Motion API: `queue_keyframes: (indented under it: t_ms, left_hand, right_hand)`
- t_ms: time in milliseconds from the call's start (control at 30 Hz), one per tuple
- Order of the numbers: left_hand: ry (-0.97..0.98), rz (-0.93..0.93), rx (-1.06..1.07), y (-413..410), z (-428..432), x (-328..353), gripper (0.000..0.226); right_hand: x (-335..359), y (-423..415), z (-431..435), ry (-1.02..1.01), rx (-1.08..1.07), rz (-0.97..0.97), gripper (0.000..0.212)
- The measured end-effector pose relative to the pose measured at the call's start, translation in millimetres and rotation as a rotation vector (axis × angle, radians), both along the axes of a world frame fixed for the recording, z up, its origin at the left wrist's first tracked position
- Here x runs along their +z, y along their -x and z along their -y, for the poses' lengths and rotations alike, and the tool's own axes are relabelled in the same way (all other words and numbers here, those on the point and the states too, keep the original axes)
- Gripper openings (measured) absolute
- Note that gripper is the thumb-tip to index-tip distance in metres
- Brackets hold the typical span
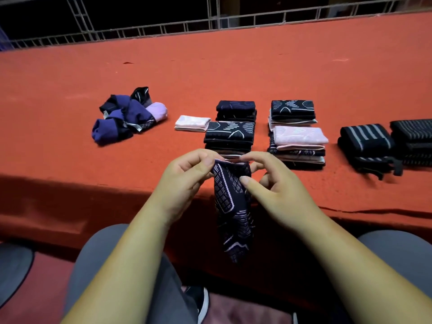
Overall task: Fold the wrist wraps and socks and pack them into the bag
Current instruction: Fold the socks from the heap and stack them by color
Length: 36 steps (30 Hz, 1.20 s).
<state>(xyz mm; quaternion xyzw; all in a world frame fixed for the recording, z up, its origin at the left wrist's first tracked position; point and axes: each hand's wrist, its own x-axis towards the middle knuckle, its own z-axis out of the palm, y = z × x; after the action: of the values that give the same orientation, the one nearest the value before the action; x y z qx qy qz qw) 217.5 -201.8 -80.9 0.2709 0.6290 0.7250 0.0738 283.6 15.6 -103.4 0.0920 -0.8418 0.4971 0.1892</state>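
Note:
A dark sock with pale purple grip patterns (pixel 233 213) hangs down in front of the red table edge. My left hand (pixel 184 181) pinches its cuff on the left, and my right hand (pixel 271 185) pinches the cuff on the right. Behind my hands stand stacks of folded socks: one dark stack (pixel 230 136), another behind it (pixel 236 111), and two mixed pink and dark stacks (pixel 299 143) (pixel 292 112). A single folded pink sock (pixel 192 123) lies to their left. Folded black striped wrist wraps (pixel 367 143) sit at the right. No bag is visible.
A loose heap of purple and lilac fabric pieces (pixel 126 118) lies at the left on the red cloth-covered table (pixel 233 66). A metal railing (pixel 210 22) runs along the far edge. My grey-trousered knees and a dark shoe (pixel 198 300) are below.

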Motion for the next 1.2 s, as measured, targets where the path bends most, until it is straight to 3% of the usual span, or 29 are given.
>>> queue_keyframes:
  t_ms: [167,433,600,767,900,1067,1200]
  left_hand:
    - [0.213,-0.195,0.023,3,8,2,0.019]
    - [0.494,-0.365,0.005,5,19,2,0.033]
    - [0.356,-0.338,-0.009,0,14,5,0.042]
    - [0.218,-0.193,-0.127,-4,9,6,0.013]
    - [0.103,-0.111,-0.181,-5,8,6,0.023]
    - [0.119,-0.076,-0.081,1,7,1,0.006]
    - [0.179,-0.148,-0.031,-4,1,4,0.010]
  right_hand:
    - [2,-3,-6,-0.045,0.079,-0.051,0.004]
    - [10,-9,-17,0.018,0.164,-0.086,0.026]
    - [9,-8,-16,0.019,0.141,-0.059,0.026]
    - [5,-8,-11,0.172,0.114,0.030,0.027]
    - [2,-7,-12,0.334,0.083,0.097,0.030]
    - [3,-6,-11,0.495,0.131,0.195,0.024]
    - [9,-11,-12,0.293,0.113,0.130,0.006]
